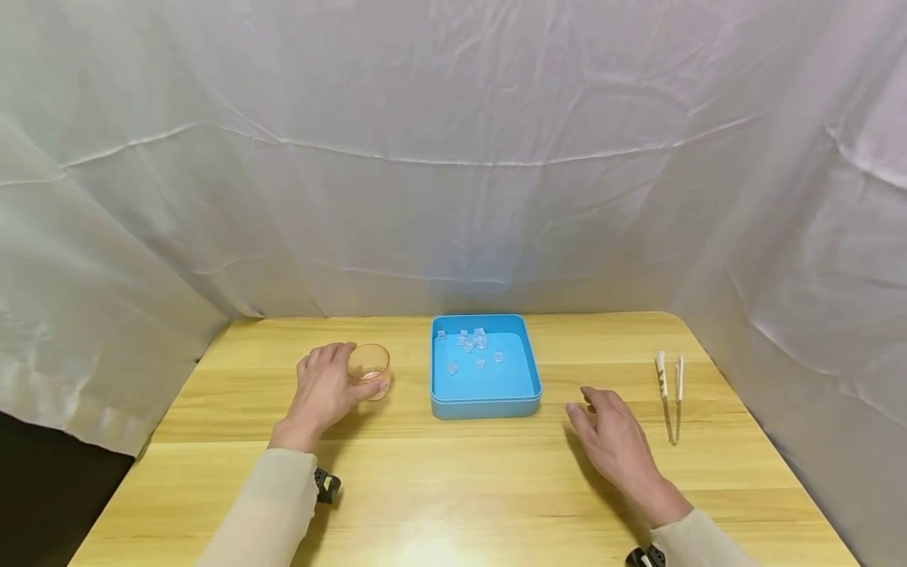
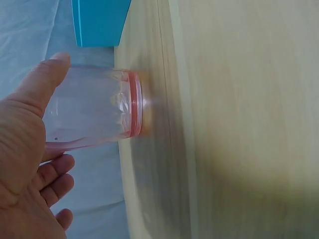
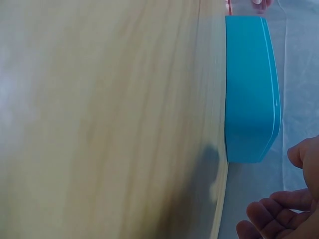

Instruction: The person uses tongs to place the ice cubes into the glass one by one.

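Observation:
A clear cup (image 1: 369,364) with an orange-pink tint stands upright at the left of the blue box. Thumb and fingers of my left hand (image 1: 322,390) grip its sides from the left. In the left wrist view the cup (image 2: 89,107) shows a red band near its base, which is at or very near the wood. My right hand (image 1: 615,441) hovers over the table, to the right of the box, holding nothing, its fingers loosely bent. Several small clear cubes (image 1: 480,342) lie inside the blue box (image 1: 485,409), mostly toward its back.
Tongs (image 1: 667,386) with white handles and metal arms lie on the right side of the wooden table (image 1: 439,488). Pale cloth curtains (image 1: 453,197) hang behind the table and along both sides.

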Tool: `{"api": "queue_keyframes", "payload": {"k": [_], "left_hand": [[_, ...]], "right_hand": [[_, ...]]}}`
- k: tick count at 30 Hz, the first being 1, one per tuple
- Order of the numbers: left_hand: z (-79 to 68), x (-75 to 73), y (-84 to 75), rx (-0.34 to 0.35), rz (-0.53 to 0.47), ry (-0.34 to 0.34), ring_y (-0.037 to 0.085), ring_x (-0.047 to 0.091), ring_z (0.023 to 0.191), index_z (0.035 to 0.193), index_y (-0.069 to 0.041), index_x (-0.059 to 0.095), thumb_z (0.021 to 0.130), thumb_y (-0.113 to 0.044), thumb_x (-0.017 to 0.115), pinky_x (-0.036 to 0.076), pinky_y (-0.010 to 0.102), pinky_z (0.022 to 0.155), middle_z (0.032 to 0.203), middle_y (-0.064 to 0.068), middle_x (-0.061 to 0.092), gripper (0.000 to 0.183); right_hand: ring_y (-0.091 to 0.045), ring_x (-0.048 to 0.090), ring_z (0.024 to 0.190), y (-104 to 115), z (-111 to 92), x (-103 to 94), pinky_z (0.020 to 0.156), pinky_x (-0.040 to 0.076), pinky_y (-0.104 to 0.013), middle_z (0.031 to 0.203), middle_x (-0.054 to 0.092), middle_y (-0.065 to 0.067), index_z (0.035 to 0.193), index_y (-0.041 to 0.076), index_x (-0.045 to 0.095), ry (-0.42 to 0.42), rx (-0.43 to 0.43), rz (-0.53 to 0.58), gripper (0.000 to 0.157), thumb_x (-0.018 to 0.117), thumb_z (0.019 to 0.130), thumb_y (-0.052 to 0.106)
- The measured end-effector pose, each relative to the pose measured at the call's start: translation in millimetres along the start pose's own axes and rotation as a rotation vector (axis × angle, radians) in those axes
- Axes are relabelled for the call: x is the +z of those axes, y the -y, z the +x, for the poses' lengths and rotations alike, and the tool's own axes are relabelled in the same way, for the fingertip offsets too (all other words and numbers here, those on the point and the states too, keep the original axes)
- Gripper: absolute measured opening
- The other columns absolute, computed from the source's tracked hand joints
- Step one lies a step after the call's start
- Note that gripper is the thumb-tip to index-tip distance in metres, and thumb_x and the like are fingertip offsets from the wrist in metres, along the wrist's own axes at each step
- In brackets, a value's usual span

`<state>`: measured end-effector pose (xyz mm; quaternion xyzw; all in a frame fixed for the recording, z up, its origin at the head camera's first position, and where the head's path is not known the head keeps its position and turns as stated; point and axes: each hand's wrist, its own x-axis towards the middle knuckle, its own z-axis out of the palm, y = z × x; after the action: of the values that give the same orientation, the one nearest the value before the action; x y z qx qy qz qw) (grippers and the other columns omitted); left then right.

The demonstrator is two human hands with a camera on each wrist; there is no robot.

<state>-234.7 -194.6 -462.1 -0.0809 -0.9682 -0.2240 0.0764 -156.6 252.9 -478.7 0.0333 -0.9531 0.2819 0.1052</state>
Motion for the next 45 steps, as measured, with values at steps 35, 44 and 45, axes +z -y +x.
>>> {"api": "queue_keyframes", "payload": {"k": [35,44,45], "left_hand": [[-19.7,7.0,-15.3,-0.017,-0.048,-0.048,0.048,0.047,0.134,0.143,0.008,0.054,0.088,-0.050,0.082,0.034,0.062,0.117,0.143,0.030,0.057,0.085],[-23.7,7.7,-16.6,-0.039,-0.082,-0.036,0.048,0.045,0.136,0.145,0.008,0.052,0.089,-0.048,0.083,0.032,0.060,0.119,0.145,0.030,0.055,0.085],[-23.9,7.7,-16.8,-0.040,-0.082,-0.035,0.048,0.045,0.136,0.145,0.008,0.052,0.089,-0.049,0.083,0.032,0.060,0.119,0.145,0.030,0.055,0.086]], "right_hand": [[-0.057,0.062,0.104,-46,8,-33.8,0.086,0.053,-0.068,0.115,0.064,-0.040,0.123,-0.018,0.061,-0.063,0.133,-0.205,0.047,0.057,0.104,0.025],[-0.042,0.060,0.067,-75,9,-49.3,0.060,0.050,-0.060,0.078,0.060,-0.027,0.091,-0.012,0.059,-0.084,0.148,-0.294,0.036,0.060,0.100,0.022],[-0.040,0.058,0.064,-77,10,-50.7,0.057,0.049,-0.059,0.074,0.058,-0.025,0.087,-0.011,0.058,-0.088,0.154,-0.299,0.036,0.060,0.100,0.023]]}}
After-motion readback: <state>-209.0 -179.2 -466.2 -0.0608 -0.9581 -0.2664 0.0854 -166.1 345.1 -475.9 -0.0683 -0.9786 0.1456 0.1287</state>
